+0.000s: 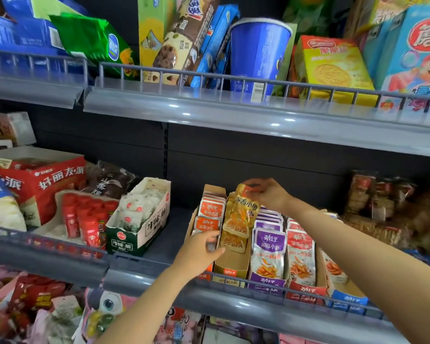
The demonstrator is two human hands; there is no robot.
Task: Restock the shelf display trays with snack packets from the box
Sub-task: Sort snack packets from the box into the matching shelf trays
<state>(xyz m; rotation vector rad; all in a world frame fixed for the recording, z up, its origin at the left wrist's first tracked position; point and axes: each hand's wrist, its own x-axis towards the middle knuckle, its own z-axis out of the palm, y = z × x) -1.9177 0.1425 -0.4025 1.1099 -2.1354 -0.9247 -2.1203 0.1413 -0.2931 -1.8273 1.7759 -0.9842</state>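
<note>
Reaching over the grey shelf rail, the person works at a row of brown cardboard display trays on the middle shelf. The right hand pinches the top edge of a glossy gold foil packet, fingers closed narrowly on its crimped seal; the packet stands upright at the back of a stack of like gold packets in the second tray. The left hand grips the front of the cardboard divider between that tray and the orange packets, thumb across it and fingers curled. Purple packets and red packets fill the trays to the right, flat and shiny. Their Chinese print reads 劲仔 and 深海小鱼. Left stands a red carton marked 好丽友·派.
</note>
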